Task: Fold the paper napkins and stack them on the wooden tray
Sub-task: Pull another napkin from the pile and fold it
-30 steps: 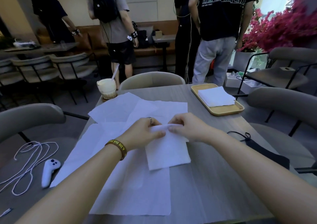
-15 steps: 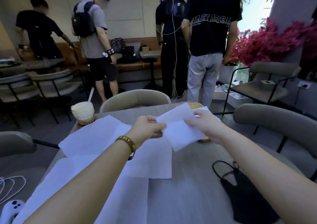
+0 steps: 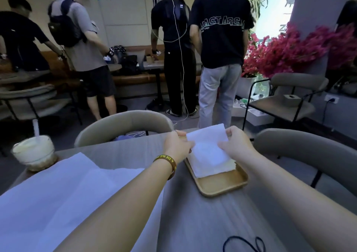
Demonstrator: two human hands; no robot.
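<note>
White paper fills my view: I have the folded napkin pinched by its two side edges, the left hand gripping the left edge and the right hand gripping the right, each closed on the paper between thumb and fingers. The napkin hangs over the far end of the wooden tray, directly above the stack of napkins already lying there. Its upper edge tilts up and away from me; I cannot tell whether its lower part already touches the stack.

As I judge it, the step in hand is setting this piece down on the stack. To do it well I would lower both hands evenly, so the paper comes down flat rather than one corner first, and line its edges up with the napkin beneath before letting go. Thin paper like this catches air and slides, so I would lay the near edge first, let the rest settle, then open both hands together and lift straight up without dragging the top sheet askew.

Unfolded napkins lie spread on the table at my left, well apart from the tray, so more folding remains. A cup stands beyond them near the table's far left corner.
</note>
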